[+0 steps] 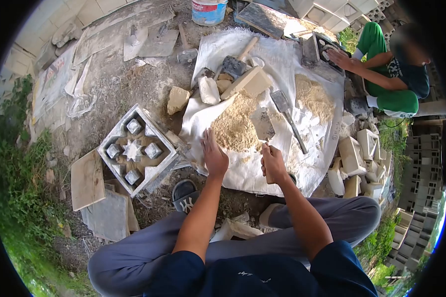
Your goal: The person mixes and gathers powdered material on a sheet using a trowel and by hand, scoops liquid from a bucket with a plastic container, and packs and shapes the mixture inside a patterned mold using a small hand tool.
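**Powder heap on sheet, trowel at its right flank**

Landmark: the powder heap [233, 126], tan and loose, on a white sheet [248, 178].

Left hand [216, 156]: open, fingers extended, at the heap's near-left edge; no grip on anything seen. Right hand [274, 163]: closed round the handle of what looks like a trowel [262, 124], its blade against the heap's right side.

State of material: gathered into one mound, not levelled; a thinner spread of powder [313, 99] lies well right of the heap. Patterned square frame [166, 163], left of the heap: star and four raised studs uncovered.

Beyond the heap: pale block [252, 81], just beside a mallet [234, 66]. To its right, a flat-headed tool [280, 101] on the sheet. Far right, a co-worker's hands [339, 59] at a dark panel.
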